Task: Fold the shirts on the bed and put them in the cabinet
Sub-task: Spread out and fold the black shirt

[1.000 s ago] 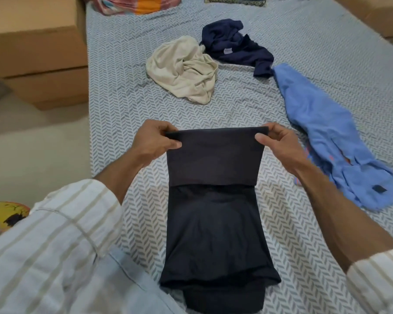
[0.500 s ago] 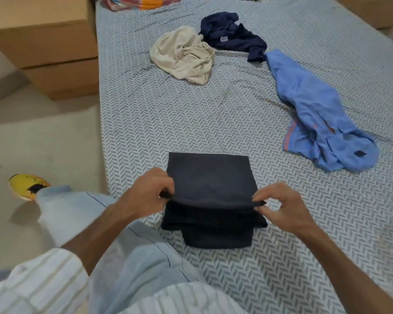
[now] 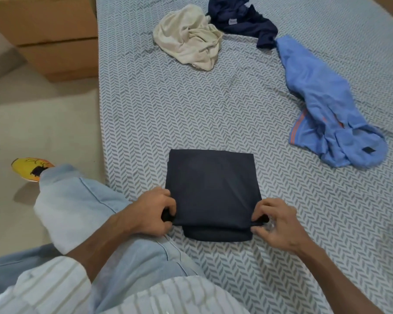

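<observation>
**Bed surface: one shirt folded, three loose**

Wooden cabinet (image 3: 50, 35) stands left of the chevron-sheeted bed (image 3: 168, 105), bare floor between. Left hand (image 3: 151, 215) and right hand (image 3: 276, 223) pinch the folded dark shirt's (image 3: 212, 189) near corners at the bed edge. Beyond lie crumpled cream shirt (image 3: 188, 37), navy shirt (image 3: 241, 19), blue shirt (image 3: 322, 103).

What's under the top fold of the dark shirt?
A lower layer of the dark shirt pokes out at the near edge. Left hand and right hand pinch the corners; anything deeper is covered.
</observation>
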A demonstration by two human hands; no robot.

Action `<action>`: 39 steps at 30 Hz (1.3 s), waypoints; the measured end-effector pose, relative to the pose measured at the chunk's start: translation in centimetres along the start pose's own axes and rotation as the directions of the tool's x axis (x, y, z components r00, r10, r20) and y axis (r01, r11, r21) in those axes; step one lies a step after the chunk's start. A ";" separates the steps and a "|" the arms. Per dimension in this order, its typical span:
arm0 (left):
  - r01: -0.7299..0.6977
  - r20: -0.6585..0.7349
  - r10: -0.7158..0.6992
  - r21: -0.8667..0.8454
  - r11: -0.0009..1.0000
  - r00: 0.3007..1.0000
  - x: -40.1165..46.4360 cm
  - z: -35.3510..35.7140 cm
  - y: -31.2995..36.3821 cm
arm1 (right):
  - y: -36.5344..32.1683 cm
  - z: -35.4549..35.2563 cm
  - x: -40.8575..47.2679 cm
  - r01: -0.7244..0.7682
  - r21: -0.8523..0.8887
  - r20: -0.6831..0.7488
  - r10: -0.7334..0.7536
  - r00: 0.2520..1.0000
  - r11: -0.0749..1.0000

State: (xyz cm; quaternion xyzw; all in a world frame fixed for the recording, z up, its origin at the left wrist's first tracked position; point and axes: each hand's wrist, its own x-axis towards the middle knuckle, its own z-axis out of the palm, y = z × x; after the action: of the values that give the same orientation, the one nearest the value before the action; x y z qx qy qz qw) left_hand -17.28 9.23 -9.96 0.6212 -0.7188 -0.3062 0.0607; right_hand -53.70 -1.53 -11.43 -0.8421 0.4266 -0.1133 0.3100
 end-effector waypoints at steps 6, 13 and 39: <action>0.416 -0.225 -0.602 -0.540 0.732 0.766 3.9 -1.9 0.3 | -1.6 -1.6 8.6 -0.537 0.533 -0.047 0.657 0.752 0.654; 0.419 0.114 -0.803 -0.890 0.179 0.585 10.1 -5.5 -0.7 | -0.9 -1.9 16.3 -0.761 0.508 0.224 0.791 0.569 0.403; 0.186 -0.268 -0.102 0.313 0.931 0.958 8.9 4.0 2.9 | -3.8 6.3 8.8 -0.080 -0.492 -0.007 0.088 0.996 0.867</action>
State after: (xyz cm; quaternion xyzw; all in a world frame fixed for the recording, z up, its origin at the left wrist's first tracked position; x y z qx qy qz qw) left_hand -23.60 2.57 -14.29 0.7070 -0.6993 -0.1034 0.0204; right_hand -43.00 -4.09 -14.70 -0.8747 0.4751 0.0192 0.0936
